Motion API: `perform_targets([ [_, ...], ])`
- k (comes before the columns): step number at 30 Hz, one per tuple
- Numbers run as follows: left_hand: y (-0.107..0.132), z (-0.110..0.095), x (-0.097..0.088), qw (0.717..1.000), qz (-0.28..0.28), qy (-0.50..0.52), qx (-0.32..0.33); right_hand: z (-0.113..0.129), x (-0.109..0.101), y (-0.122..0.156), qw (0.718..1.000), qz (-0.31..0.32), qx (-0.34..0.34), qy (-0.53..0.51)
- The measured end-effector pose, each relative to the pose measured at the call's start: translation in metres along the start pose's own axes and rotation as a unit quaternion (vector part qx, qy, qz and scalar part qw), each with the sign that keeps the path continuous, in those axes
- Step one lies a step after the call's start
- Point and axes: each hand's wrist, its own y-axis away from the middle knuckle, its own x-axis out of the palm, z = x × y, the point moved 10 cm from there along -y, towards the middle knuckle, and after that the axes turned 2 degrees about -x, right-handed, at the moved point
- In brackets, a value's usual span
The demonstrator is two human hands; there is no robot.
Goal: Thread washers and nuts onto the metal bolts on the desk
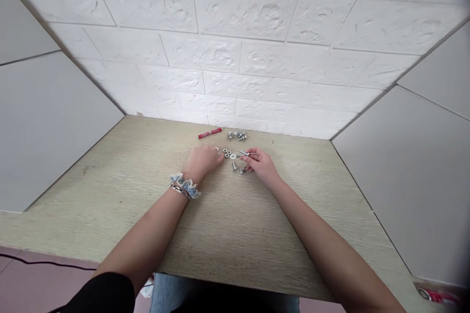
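Observation:
My right hand (pixel 261 162) has its thumb and fingers pinched on a bolt (pixel 243 153) that points left. Just below its fingers lies another bolt (pixel 243 170), and a third bolt (pixel 234 167) rests to the left of that. My left hand (pixel 205 161) is closed, with its curled fingers turned away from me; what they hold is mostly hidden. A pale, round edge shows by its fingertips. Between the two hands, several nuts (pixel 227 152) sit together on the wooden tabletop (pixel 227 234), beside a flat washer (pixel 233 156).
Behind the hands lies a group of assembled bolts and nuts (pixel 238 135). A red marker-like tube (pixel 209 133) is to their left. A white brick-patterned wall (pixel 235 54) closes the back, with pale panels (pixel 55 122) at both sides. Another red object (pixel 436 295) is at lower right.

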Motion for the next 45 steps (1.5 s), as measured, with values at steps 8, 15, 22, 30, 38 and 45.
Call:
perform_targets([
  [8, 0.000, 0.009, 0.006, 0.998, -0.003, 0.020, -0.065, 0.002, 0.001, 0.001, 1.000, 0.004, -0.003, 0.009],
  [15, 0.001, 0.013, 0.003, 0.996, -0.006, 0.029, -0.086, 0.000, 0.001, -0.001, 1.000, 0.009, -0.005, 0.013],
  [22, 0.003, 0.017, 0.000, 0.994, -0.015, 0.043, -0.099, -0.002, 0.001, -0.002, 1.000, 0.018, -0.006, 0.009],
  [30, 0.003, 0.011, -0.005, 0.966, -0.076, 0.241, -0.061, -0.005, -0.001, -0.004, 1.000, 0.015, -0.004, -0.010],
  [38, 0.000, 0.016, 0.002, 0.867, -0.105, 0.482, -0.066, -0.003, -0.001, -0.003, 1.000, 0.018, -0.006, -0.010],
  [45, -0.004, 0.021, -0.003, 0.898, -0.128, 0.419, -0.047, -0.004, -0.001, -0.003, 1.000, 0.017, -0.005, -0.012],
])
